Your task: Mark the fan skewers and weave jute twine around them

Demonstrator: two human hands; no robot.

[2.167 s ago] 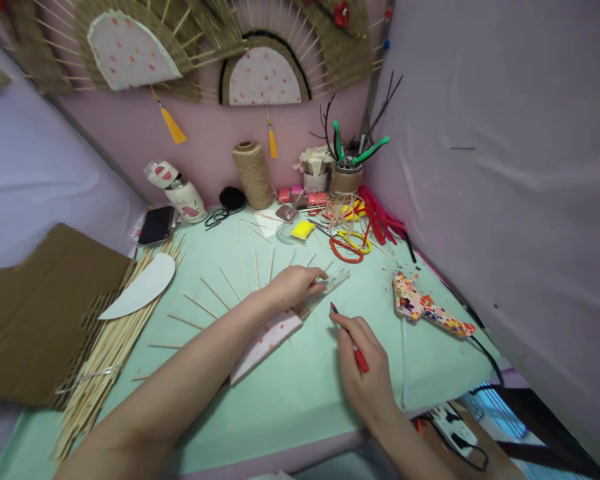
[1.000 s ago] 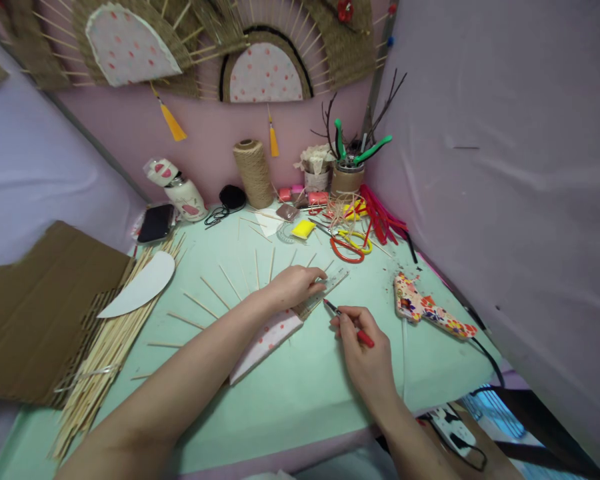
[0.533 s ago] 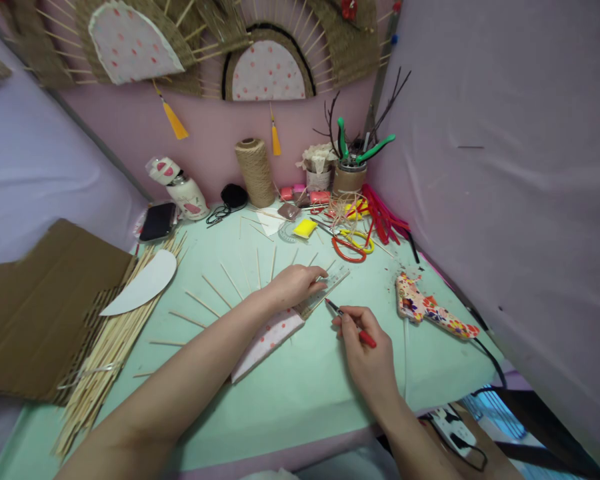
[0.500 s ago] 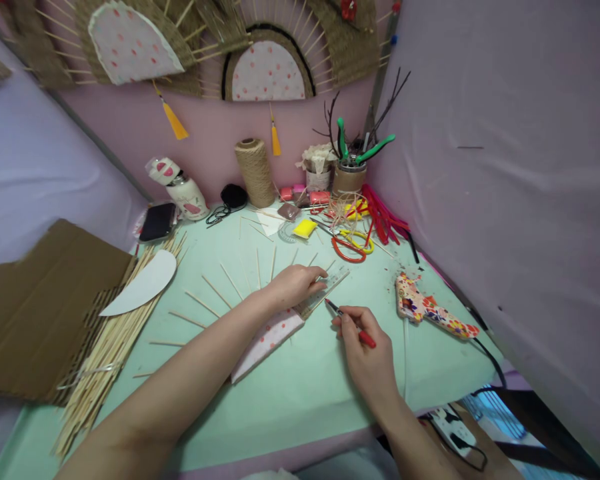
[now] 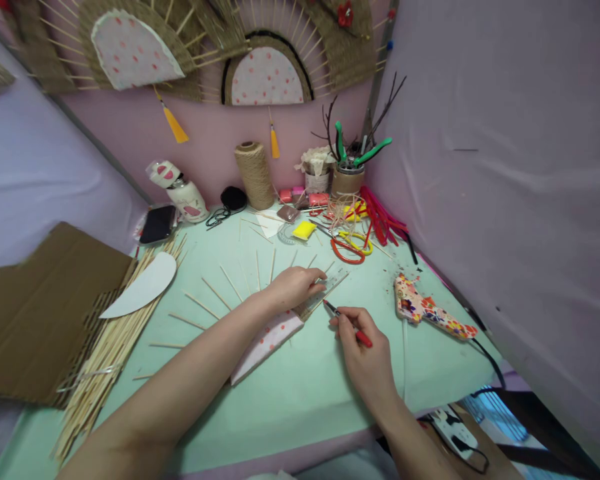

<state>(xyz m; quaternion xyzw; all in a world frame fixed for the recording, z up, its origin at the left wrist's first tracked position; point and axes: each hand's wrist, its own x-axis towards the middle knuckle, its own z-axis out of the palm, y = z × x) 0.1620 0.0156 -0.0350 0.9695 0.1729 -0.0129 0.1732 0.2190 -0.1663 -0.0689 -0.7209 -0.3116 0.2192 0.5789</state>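
Observation:
My left hand [image 5: 297, 287] reaches across a half-round fan [image 5: 267, 343] with a pink-dotted white centre and thin wooden sticks [image 5: 215, 293] spreading from its curved side. Its fingers are bent and pressed onto a clear ruler [image 5: 336, 279], which lies along the fan's right end. Part of the fan is hidden under my left forearm. Just right of the ruler, my right hand [image 5: 363, 340] grips a red pen [image 5: 363, 338], its tip pointing up and left close to the ruler's lower edge. Whether the tip touches anything, I cannot tell.
A flowered glue gun [image 5: 433, 312] lies at the right with its cord. Red-handled scissors [image 5: 347, 250], a yellow packet [image 5: 304, 231] and a twine spool [image 5: 255, 175] are at the back. Bundled sticks [image 5: 105, 360], a white paper shape [image 5: 145, 287] and cardboard [image 5: 40, 320] occupy the left.
The camera view has shifted very slightly. My right hand with the pen has edged a little left at most; my left hand stays on the ruler.

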